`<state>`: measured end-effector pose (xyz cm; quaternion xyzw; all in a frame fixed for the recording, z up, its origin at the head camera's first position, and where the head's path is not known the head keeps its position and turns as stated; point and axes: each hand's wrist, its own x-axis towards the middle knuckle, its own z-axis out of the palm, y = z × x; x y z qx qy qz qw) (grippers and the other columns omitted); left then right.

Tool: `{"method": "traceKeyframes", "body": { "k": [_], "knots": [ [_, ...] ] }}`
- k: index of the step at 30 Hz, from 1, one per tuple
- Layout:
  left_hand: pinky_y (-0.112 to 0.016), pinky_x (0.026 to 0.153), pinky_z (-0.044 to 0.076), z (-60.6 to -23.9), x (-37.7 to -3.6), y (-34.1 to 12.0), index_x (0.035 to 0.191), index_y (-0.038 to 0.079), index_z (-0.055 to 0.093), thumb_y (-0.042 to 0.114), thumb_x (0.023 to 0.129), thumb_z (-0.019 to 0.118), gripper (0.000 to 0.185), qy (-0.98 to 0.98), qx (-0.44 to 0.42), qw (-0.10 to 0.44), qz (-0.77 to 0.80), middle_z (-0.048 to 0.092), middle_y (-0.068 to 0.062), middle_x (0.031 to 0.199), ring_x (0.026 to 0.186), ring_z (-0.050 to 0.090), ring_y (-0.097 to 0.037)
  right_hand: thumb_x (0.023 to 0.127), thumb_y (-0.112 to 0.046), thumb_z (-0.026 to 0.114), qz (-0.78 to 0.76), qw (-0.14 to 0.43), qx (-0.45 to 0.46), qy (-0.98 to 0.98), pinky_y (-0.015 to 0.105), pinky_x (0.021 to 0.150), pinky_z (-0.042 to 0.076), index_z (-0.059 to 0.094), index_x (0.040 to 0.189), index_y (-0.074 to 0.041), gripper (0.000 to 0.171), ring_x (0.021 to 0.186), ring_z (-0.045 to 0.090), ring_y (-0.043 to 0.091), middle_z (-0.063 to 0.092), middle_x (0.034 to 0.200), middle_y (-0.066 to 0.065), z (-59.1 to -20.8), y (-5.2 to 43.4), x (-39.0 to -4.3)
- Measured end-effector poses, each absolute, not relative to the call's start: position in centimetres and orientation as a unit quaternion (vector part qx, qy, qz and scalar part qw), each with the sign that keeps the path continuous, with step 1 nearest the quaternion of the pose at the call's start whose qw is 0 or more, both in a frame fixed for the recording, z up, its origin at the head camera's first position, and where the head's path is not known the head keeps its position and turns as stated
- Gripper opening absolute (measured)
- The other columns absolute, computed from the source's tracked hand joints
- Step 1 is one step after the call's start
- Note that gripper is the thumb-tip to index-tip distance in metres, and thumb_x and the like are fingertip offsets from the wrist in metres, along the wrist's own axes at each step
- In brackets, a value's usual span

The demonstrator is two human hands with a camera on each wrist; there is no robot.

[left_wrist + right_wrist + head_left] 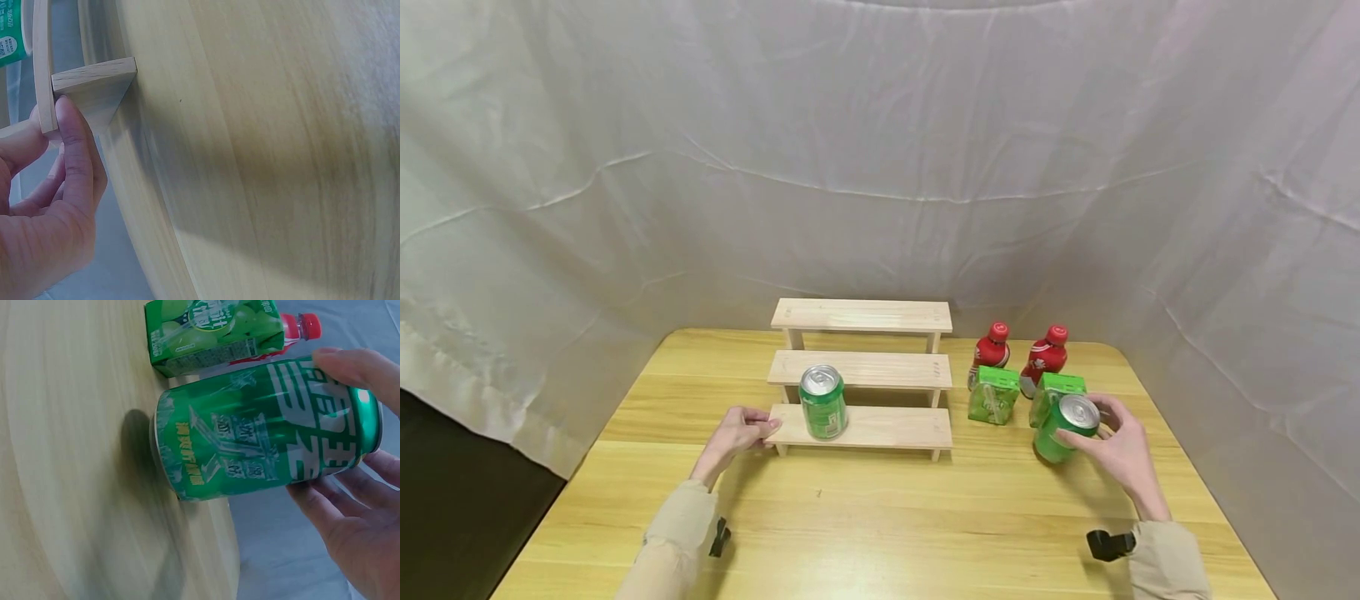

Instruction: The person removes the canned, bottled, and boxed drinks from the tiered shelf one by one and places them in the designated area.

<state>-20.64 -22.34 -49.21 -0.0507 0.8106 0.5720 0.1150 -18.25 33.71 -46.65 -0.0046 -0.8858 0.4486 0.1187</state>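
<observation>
My left hand (743, 432) pinches the left end of the lowest step of a pale wooden three-tier stand (887, 427), thumb on top and fingers beneath. On that step, near its left end, a green soda can (824, 408) stands upright. At the right, my right hand (1116, 442) grips a second green soda can (250, 428) near its top, thumb on one side and fingers on the other. This can is tilted, its bottom close over the table, and in the head view it overlaps a green juice box (1063, 388) behind it.
Another green juice box (992, 396) stands right of the stand. Two red bottles (991, 350) with red caps are behind the boxes. Grey-white cloth (880, 167) hangs around the back and sides of the wooden table (880, 517).
</observation>
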Motion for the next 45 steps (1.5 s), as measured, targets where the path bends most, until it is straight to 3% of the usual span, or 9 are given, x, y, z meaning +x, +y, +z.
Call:
{"method": "traceKeyframes", "body": {
  "k": [7, 10, 13, 14, 20, 29, 37, 42, 45],
  "knots": [
    [-0.026, 0.073, 0.064, -49.2, -20.6, -22.4, 0.124, -0.026, 0.049, 0.006, 0.098, 0.062, 0.043, 0.810, -0.055, 0.120, 0.572, 0.068, -0.029, 0.103, 0.074, 0.065, -0.010, 0.080, -0.021, 0.087, 0.438, 0.078, -0.028, -0.895, -0.005, 0.083, 0.036, 0.046, 0.139, 0.002, 0.075, 0.099, 0.041, -0.018, 0.054, 0.137, 0.024, -47.2, 34.0, -18.4],
    [-0.027, 0.073, 0.064, -49.1, -20.6, -22.4, 0.125, -0.026, 0.048, 0.006, 0.098, 0.061, 0.043, 0.807, -0.060, 0.121, 0.575, 0.068, -0.029, 0.103, 0.074, 0.066, -0.010, 0.082, -0.022, 0.085, 0.442, 0.068, -0.023, -0.894, -0.004, 0.084, 0.036, 0.042, 0.141, 0.002, 0.077, 0.112, 0.051, 0.001, 0.051, 0.139, 0.024, -47.4, 34.1, -18.4],
    [-0.028, 0.075, 0.065, -49.1, -20.6, -22.5, 0.126, -0.027, 0.046, 0.006, 0.099, 0.061, 0.045, 0.806, -0.054, 0.123, 0.577, 0.068, -0.030, 0.104, 0.075, 0.066, -0.010, 0.083, -0.021, 0.084, 0.446, 0.064, -0.018, -0.893, -0.003, 0.084, 0.035, 0.039, 0.142, 0.003, 0.078, 0.121, 0.050, 0.020, 0.049, 0.140, 0.024, -47.6, 34.2, -18.4],
    [-0.028, 0.075, 0.065, -49.1, -20.6, -22.5, 0.126, -0.026, 0.046, 0.006, 0.098, 0.061, 0.045, 0.804, -0.055, 0.123, 0.578, 0.068, -0.030, 0.104, 0.074, 0.066, -0.009, 0.083, -0.021, 0.084, 0.447, 0.063, -0.016, -0.892, -0.004, 0.084, 0.035, 0.039, 0.142, 0.003, 0.078, 0.122, 0.050, 0.019, 0.049, 0.140, 0.023, -47.7, 34.2, -18.4],
    [-0.031, 0.076, 0.065, -49.1, -20.5, -22.5, 0.126, -0.028, 0.045, 0.007, 0.099, 0.061, 0.047, 0.804, -0.047, 0.125, 0.579, 0.068, -0.030, 0.103, 0.074, 0.065, -0.009, 0.085, -0.021, 0.082, 0.455, 0.067, -0.012, -0.888, -0.003, 0.085, 0.034, 0.036, 0.144, 0.002, 0.079, 0.104, 0.038, -0.017, 0.047, 0.140, 0.020, -48.1, 34.5, -18.4],
    [-0.028, 0.075, 0.065, -49.0, -20.6, -22.4, 0.128, -0.027, 0.045, 0.006, 0.098, 0.061, 0.047, 0.809, -0.051, 0.121, 0.573, 0.063, -0.037, 0.111, 0.074, 0.066, -0.010, 0.087, -0.018, 0.080, 0.456, 0.056, -0.017, -0.888, 0.002, 0.087, 0.034, 0.032, 0.148, 0.001, 0.080, 0.103, 0.037, -0.017, 0.045, 0.143, 0.021, -48.4, 34.5, -18.4],
    [-0.030, 0.078, 0.065, -48.9, -20.5, -22.4, 0.128, -0.026, 0.045, 0.007, 0.098, 0.062, 0.047, 0.807, -0.057, 0.125, 0.574, 0.064, -0.035, 0.111, 0.075, 0.066, -0.010, 0.087, -0.018, 0.079, 0.455, 0.058, -0.010, -0.888, 0.002, 0.087, 0.034, 0.032, 0.148, 0.001, 0.079, 0.102, 0.037, -0.018, 0.045, 0.142, 0.019, -48.5, 34.6, -18.5],
    [-0.034, 0.080, 0.065, -49.0, -20.6, -22.5, 0.127, -0.026, 0.046, 0.007, 0.099, 0.061, 0.046, 0.807, -0.050, 0.128, 0.575, 0.066, -0.033, 0.108, 0.077, 0.066, -0.011, 0.088, -0.019, 0.079, 0.454, 0.055, -0.008, -0.889, 0.021, 0.099, 0.040, 0.031, 0.148, 0.001, 0.080, 0.106, 0.034, -0.016, 0.045, 0.142, 0.020, -48.4, 34.4, -18.4],
    [-0.034, 0.079, 0.065, -48.9, -20.5, -22.5, 0.126, -0.026, 0.046, 0.007, 0.099, 0.060, 0.046, 0.806, -0.043, 0.129, 0.576, 0.066, -0.034, 0.106, 0.077, 0.067, -0.012, 0.087, -0.020, 0.080, 0.451, 0.066, -0.002, -0.890, 0.022, 0.099, 0.040, 0.031, 0.148, 0.002, 0.081, 0.108, 0.032, -0.016, 0.044, 0.142, 0.021, -48.2, 34.2, -18.3]
  ]
}}
